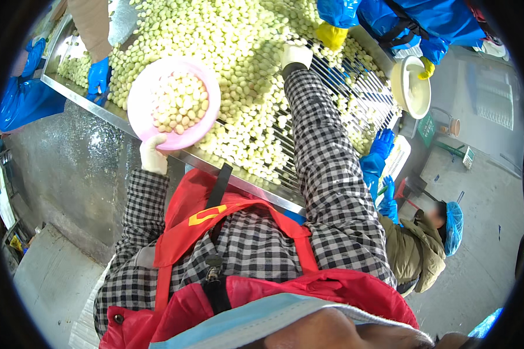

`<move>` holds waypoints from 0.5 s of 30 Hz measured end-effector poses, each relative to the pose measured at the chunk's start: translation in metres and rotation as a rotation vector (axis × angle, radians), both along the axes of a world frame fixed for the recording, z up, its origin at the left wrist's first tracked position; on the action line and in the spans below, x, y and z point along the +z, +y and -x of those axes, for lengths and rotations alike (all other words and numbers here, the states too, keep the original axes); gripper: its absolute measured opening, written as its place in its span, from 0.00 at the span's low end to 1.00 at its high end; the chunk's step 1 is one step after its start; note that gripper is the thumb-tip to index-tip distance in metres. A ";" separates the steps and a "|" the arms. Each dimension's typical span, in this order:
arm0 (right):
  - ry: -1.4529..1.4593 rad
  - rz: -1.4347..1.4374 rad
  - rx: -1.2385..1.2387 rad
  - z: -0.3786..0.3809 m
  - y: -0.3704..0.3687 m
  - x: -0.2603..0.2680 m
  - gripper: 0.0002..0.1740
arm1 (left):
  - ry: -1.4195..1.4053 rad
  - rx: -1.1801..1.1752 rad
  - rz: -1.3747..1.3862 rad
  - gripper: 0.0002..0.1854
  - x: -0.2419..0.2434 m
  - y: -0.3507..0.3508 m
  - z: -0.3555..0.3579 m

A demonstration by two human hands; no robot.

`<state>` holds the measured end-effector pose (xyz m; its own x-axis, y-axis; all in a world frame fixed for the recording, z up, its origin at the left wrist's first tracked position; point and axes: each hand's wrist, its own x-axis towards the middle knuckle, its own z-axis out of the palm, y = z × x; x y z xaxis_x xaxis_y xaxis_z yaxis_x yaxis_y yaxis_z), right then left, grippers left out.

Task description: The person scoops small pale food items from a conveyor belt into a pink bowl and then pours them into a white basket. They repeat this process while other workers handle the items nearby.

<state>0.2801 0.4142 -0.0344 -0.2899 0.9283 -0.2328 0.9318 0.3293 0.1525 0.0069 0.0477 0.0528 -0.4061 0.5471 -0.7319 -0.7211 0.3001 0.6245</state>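
Observation:
My left hand (154,155), in a white glove, grips the near rim of a pink plastic bowl (206,126). Inside the bowl lies a heap of pale, oval, grape-like fruits (179,102), some of them pinkish or brownish. My right hand (297,54), also white-gloved, reaches far forward onto pale green fruits (240,56) spread over a metal bar grate (353,87); its fingers are partly hidden and bright light washes it out. A metal-edged sorting table (244,183) holds the grate and the fruits.
Across the table a co-worker in blue has yellow gloves (333,37) beside a cream basin (423,91). Right, a person in a blue hair cover (454,229) works near a white crate (401,155). Left, a blue-gloved hand (98,76) touches the fruits. A scale (468,158) stands beyond.

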 end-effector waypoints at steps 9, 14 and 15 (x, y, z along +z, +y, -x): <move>-0.145 0.109 -0.074 0.023 0.011 0.014 0.12 | -0.105 -0.116 -0.013 0.31 -0.016 0.010 0.031; 0.832 0.284 -0.539 0.054 -0.039 0.067 0.17 | -0.075 -0.207 -0.099 0.29 -0.023 0.033 0.057; 0.869 0.387 -0.389 0.065 -0.068 0.080 0.15 | -0.078 -0.221 -0.046 0.28 -0.027 0.031 0.059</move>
<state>0.2151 0.3464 0.0456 -0.1961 0.8999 -0.3895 0.7222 -0.1361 -0.6781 -0.0526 0.0787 0.0256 -0.2162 0.6501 -0.7285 -0.6876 0.4284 0.5863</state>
